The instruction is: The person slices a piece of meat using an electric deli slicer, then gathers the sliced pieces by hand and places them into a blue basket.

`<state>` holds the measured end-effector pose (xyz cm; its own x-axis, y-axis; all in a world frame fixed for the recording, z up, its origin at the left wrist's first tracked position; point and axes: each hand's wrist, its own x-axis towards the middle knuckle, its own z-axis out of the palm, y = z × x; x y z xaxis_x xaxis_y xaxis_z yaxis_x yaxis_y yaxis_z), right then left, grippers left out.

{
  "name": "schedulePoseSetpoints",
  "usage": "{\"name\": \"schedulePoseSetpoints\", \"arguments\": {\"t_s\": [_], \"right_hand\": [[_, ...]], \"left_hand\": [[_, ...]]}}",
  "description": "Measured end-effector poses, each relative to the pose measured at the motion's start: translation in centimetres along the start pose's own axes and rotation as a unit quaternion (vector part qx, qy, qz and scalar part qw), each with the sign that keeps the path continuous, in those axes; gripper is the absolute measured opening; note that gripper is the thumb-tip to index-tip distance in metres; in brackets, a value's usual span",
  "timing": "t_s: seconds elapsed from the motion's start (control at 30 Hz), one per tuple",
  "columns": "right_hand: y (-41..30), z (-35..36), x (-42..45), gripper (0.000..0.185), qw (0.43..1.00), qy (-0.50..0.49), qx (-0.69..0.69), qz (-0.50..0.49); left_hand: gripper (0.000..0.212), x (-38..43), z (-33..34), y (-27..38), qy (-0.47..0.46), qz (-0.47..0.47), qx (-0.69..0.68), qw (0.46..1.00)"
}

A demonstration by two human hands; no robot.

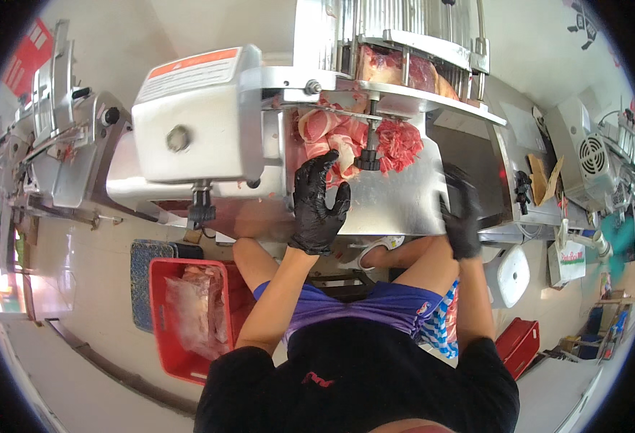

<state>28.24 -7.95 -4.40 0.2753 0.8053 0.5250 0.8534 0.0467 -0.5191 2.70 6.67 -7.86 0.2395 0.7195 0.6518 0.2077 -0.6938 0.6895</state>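
My left hand (320,203), in a black glove, is at the near edge of a heap of thin meat slices (331,132), with thumb and fingers apart. Its fingertips meet or nearly meet the slices. My right hand (461,211), gloved too, is blurred beside the right edge of the metal receiving tray (390,208); its fingers are hard to make out. A second, redder pile of sliced meat (400,145) lies on the tray behind a black knob (369,161). Above, a block of raw meat (398,67) sits in the feed carriage of the meat slicer (198,113).
At lower left, a red plastic crate (160,325) holds plastic-wrapped meat (201,308). Another slicer (73,146) stands at far left. A white stool (512,276) and a second red crate (517,346) are on the right. Torn cardboard (545,178) lies on the right-hand counter.
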Motion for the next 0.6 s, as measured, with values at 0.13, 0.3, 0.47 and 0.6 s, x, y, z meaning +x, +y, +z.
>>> {"name": "schedulePoseSetpoints", "arguments": {"t_s": [0.13, 0.3, 0.47, 0.6], "right_hand": [[-3.8, 8.7, 9.0, 0.077, 0.951, -0.244, 0.005, -0.190], [-3.9, 12.2, 12.1, 0.066, 0.932, -0.303, 0.086, -0.178], [-5.9, 8.4, 9.3, 0.072, 0.945, -0.255, 0.022, -0.205], [-5.8, 6.1, 6.7, 0.062, 0.952, -0.281, 0.054, -0.110]], "left_hand": [[0.064, 0.0, 0.0, -0.1, -0.006, 0.033, 0.038, 0.999], [0.071, -0.3, 0.2, -1.0, -0.008, 0.052, 0.017, 0.998], [0.062, 0.1, -0.5, 0.2, -0.075, 0.060, 0.027, 0.995], [0.059, 0.2, 0.0, 0.2, -0.178, 0.111, 0.010, 0.978]]}}
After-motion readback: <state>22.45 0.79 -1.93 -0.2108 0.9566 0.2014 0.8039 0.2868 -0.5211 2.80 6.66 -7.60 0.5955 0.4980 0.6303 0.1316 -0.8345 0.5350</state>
